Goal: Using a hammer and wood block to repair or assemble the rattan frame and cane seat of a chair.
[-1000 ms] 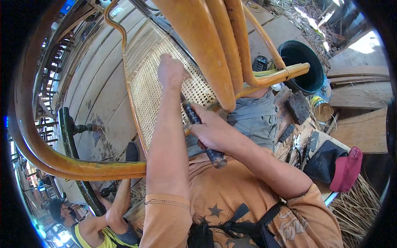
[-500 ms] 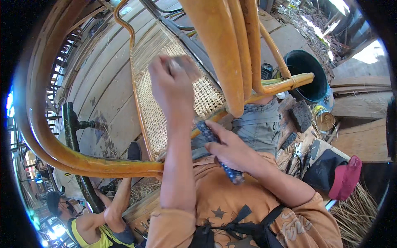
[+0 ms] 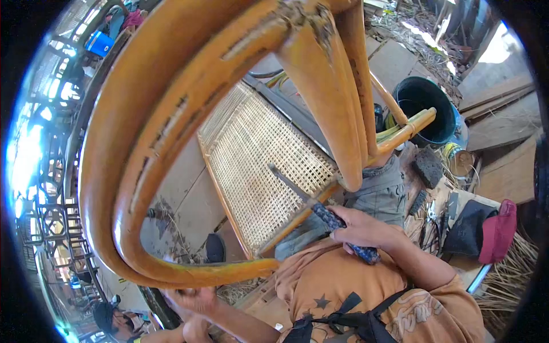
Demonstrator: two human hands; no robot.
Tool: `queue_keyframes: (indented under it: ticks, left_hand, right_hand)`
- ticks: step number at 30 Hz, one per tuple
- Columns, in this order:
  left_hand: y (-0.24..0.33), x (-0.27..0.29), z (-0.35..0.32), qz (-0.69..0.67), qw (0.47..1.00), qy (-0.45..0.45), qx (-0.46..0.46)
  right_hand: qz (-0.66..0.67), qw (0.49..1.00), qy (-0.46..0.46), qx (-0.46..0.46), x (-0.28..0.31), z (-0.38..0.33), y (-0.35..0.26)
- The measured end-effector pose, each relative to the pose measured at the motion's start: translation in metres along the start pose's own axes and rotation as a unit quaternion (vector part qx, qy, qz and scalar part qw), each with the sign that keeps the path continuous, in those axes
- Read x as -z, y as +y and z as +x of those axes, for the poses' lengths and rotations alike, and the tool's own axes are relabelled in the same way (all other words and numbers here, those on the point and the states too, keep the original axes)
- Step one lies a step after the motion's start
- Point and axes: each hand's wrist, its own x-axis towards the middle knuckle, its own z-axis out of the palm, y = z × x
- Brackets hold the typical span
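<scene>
My right hand [image 3: 366,230] is closed round the dark blue, patterned handle of a screwdriver-like tool [image 3: 294,188]. Its thin metal shaft points up and left over the woven cane seat panel [image 3: 257,154]; whether the tip touches the weave I cannot tell. At lower left, my left hand [image 3: 193,301] is just below the bent double rattan pole [image 3: 189,275] of the chair frame. Its fingers look curled and are partly hidden, so what they hold, if anything, does not show. Thick orange-brown rattan poles [image 3: 320,97] arch across the upper middle.
A dark green bucket [image 3: 426,94] stands at upper right, near a black porous block [image 3: 427,166]. Hand tools, a dark cloth [image 3: 466,228] and a red cloth [image 3: 497,231] lie at the right. A co-worker [image 3: 114,320] sits at lower left.
My left hand has dropped from above the cane panel to below the bent pole. The chair frame looms larger across the view. The tool's metal shaft now shows; my right hand still holds it.
</scene>
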Motion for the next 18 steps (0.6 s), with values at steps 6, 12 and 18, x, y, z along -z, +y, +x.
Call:
queue_keyframes:
  ticks: [6, 12, 18]
  left_hand:
    - [-0.084, -0.126, 0.034, 0.091, 0.949, -0.190, 0.234]
    - [-0.174, -0.218, 0.019, 0.221, 0.880, -0.398, 0.140]
    - [-0.223, -0.233, 0.018, 0.323, 0.849, -0.416, 0.026]
  right_hand:
    - [-0.260, 0.964, 0.061, 0.014, -0.005, -0.012, -0.001]
    - [-0.320, 0.945, 0.066, 0.021, -0.006, -0.010, -0.003]
    - [-0.148, 0.988, 0.043, -0.031, -0.006, -0.012, -0.011]
